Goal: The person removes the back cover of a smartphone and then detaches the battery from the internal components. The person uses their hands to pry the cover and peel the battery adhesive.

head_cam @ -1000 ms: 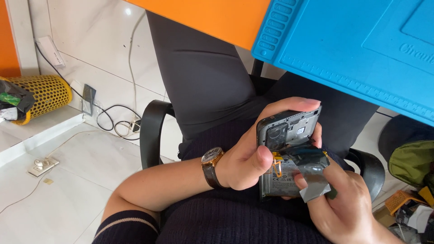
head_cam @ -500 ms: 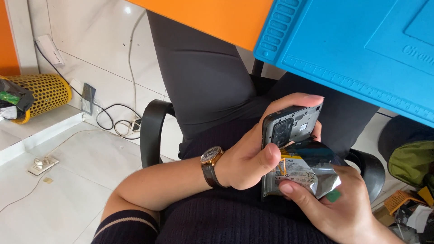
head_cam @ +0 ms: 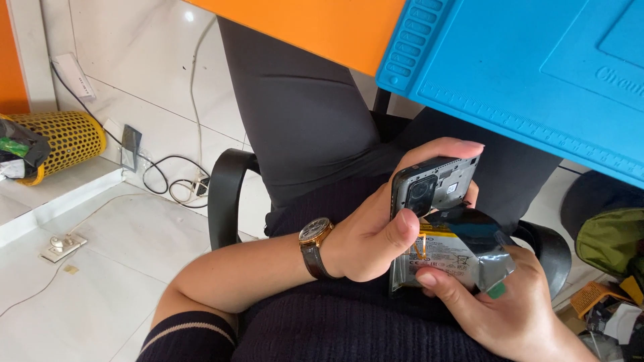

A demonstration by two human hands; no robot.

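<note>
My left hand (head_cam: 376,231), with a brown-strapped wristwatch (head_cam: 314,247) on its wrist, grips an opened dark phone (head_cam: 433,188) with its back cover off, held over my lap. The phone's battery (head_cam: 436,251) shows, silver with yellow markings. A dark shiny film (head_cam: 479,245) with a small green tab curls up off the battery. My right hand (head_cam: 500,302) pinches that film from below, thumb resting on the battery's lower edge.
A blue work mat (head_cam: 523,67) lies on an orange table (head_cam: 315,27) above my lap. I sit in a black office chair (head_cam: 228,194). A yellow mesh bin (head_cam: 64,141) and cables (head_cam: 174,177) lie on the white floor at left. Bags (head_cam: 607,241) sit at right.
My right hand has shifted its hold on the film: the film now curls further up off the battery, and the thumb has come onto the battery's lower edge. The left hand keeps its grip.
</note>
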